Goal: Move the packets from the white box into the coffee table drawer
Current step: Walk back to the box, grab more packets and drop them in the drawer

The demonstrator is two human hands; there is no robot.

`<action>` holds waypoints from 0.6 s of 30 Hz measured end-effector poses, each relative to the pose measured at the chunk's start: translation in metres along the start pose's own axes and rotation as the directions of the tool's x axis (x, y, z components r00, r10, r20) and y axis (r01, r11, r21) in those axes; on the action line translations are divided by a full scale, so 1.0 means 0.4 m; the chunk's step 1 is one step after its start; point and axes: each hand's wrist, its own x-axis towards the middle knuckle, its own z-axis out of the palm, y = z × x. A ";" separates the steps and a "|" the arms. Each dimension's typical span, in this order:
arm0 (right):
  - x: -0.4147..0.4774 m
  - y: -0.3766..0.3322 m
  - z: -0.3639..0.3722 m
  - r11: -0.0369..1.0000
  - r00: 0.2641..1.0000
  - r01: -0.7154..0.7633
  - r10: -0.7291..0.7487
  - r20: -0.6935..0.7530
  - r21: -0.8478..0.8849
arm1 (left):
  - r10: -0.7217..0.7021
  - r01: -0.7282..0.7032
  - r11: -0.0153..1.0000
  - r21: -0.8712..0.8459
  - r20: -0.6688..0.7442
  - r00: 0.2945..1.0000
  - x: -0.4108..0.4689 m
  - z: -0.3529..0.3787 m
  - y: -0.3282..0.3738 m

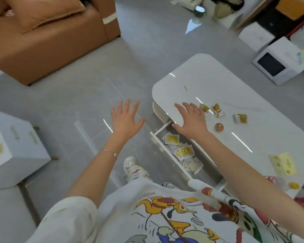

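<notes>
Both your hands are empty, fingers spread: left hand (pixel 125 118) over bare floor, right hand (pixel 191 118) at the coffee table (pixel 200 79) edge, above the open drawer (pixel 161 129). Several packets (pixel 183 151) already lie in it. More show in the white box (pixel 16 151), near left. They look light, thin, floppy & prob. slick, so pinch by an edge w/ thumb + fingers.

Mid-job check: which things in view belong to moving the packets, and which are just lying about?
Job: white box on floor at left; open drawer; packets inside it; both hands, left and right, empty.

Lying about: wrapped snacks, round brown item, yellow paper.
</notes>
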 end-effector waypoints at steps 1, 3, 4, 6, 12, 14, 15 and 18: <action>0.031 -0.040 -0.007 1.000 0.999 0.031 -0.031 -0.009 -0.003 | -0.021 0.021 1.000 -0.008 -0.017 1.000 0.009 -0.015 -0.039; 0.098 -0.122 -0.016 0.996 0.996 0.086 -0.086 -0.015 0.001 | -0.069 0.068 0.998 -0.016 -0.047 0.996 0.027 -0.049 -0.117; 0.133 -0.163 -0.020 0.994 0.994 0.106 -0.106 -0.010 0.002 | -0.091 0.090 0.996 -0.024 -0.065 0.994 0.038 -0.068 -0.158; 0.201 -0.244 -0.030 0.991 0.991 0.136 -0.136 0.002 -0.003 | -0.135 0.132 0.991 -0.037 -0.094 0.986 0.060 -0.102 -0.237; 0.407 -0.493 -0.048 0.970 0.970 0.242 -0.242 0.022 -0.010 | -0.268 0.264 0.963 -0.046 -0.132 0.954 0.114 -0.184 -0.482; 0.474 -0.573 -0.053 0.962 0.962 0.273 -0.273 0.017 -0.010 | -0.314 0.309 0.950 -0.052 -0.141 0.939 0.129 -0.206 -0.562; 0.505 -0.612 -0.056 0.958 0.957 0.288 -0.288 0.016 -0.008 | -0.334 0.330 0.943 -0.054 -0.146 0.931 0.135 -0.215 -0.601; 0.592 -0.715 -0.061 0.939 0.940 0.342 -0.342 0.022 -0.017 | -0.401 0.393 0.916 -0.078 -0.155 0.903 0.151 -0.237 -0.701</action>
